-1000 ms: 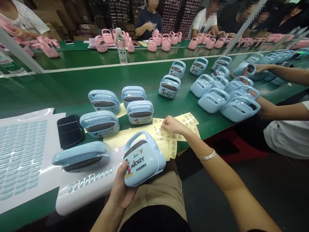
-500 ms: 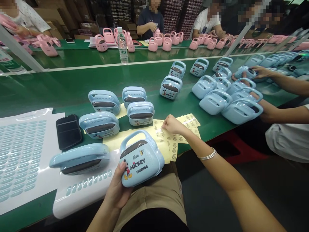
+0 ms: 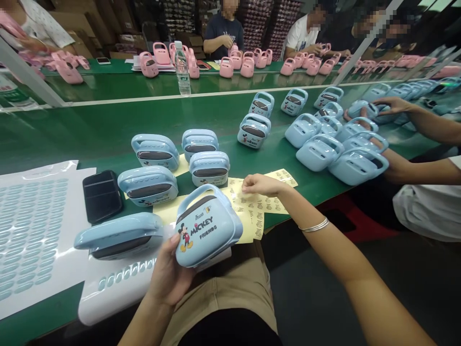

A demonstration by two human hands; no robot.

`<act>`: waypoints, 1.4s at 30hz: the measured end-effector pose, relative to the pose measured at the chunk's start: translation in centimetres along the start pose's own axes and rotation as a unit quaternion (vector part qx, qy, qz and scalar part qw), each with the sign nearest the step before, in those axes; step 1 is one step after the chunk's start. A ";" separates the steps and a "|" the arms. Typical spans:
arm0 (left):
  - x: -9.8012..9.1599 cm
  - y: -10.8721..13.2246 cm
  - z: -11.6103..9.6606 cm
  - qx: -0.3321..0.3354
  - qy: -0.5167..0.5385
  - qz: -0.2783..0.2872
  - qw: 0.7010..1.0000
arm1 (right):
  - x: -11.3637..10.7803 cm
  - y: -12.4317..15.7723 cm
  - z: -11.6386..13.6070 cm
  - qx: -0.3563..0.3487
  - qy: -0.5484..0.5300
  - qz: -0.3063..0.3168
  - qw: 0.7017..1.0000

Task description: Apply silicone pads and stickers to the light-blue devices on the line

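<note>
My left hand [image 3: 167, 274] grips a pale blue portable speaker [image 3: 206, 227] from below, near the front edge of the green belt. The speaker has a carry handle, a dark band and a printed Mickey Mouse "True Mickey Friends" design. My right hand [image 3: 262, 185] reaches across with its fingertips on yellow sheets of small labels [image 3: 250, 204], and its bunched fingers hide what lies under them. Several matching speakers [image 3: 154, 152] stand just beyond the labels, and another [image 3: 118, 235] lies on its back beside my left hand.
A white sheet of blue oval stickers [image 3: 32, 235], a black flat pad [image 3: 103, 196] and a white moulded tray [image 3: 118, 293] lie at left on the green belt [image 3: 82, 134]. At right, a co-worker's hands [image 3: 391, 166] handle blue speakers. Pink speakers line a far bench.
The speaker in my left hand has shifted left and tilted a little more. My right hand has moved slightly right along the label sheets.
</note>
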State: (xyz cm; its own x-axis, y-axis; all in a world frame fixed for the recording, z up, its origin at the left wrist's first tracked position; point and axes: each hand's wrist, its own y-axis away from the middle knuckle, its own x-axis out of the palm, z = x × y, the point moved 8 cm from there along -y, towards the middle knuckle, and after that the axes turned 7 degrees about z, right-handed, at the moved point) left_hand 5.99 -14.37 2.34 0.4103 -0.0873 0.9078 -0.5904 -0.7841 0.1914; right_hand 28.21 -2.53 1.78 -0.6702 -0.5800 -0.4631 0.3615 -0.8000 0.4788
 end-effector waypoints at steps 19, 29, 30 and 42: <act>6.2 -2.7 -3.7 0.037 -0.120 -0.160 0.979 | 0.7 12.8 16.3 -0.302 0.088 -0.069 0.947; 7.1 -2.5 -3.4 0.034 -0.130 -0.144 0.981 | 0.9 11.9 16.9 -0.272 0.138 -0.099 0.947; 7.1 -2.5 -3.3 0.033 -0.129 -0.141 0.981 | 0.9 11.8 16.8 -0.270 0.140 -0.103 0.947; 6.7 -2.7 -3.0 0.027 -0.150 -0.155 0.976 | 1.1 12.4 15.9 -0.313 0.124 -0.282 0.898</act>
State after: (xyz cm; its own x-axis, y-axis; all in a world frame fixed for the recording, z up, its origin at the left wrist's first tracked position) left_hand 8.26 -10.93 9.04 0.7538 -0.0099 0.6570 -0.3708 -0.8318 0.4130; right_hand 21.68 -10.63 19.06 -0.7240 -0.0101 -0.6897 0.3567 -0.8613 -0.3618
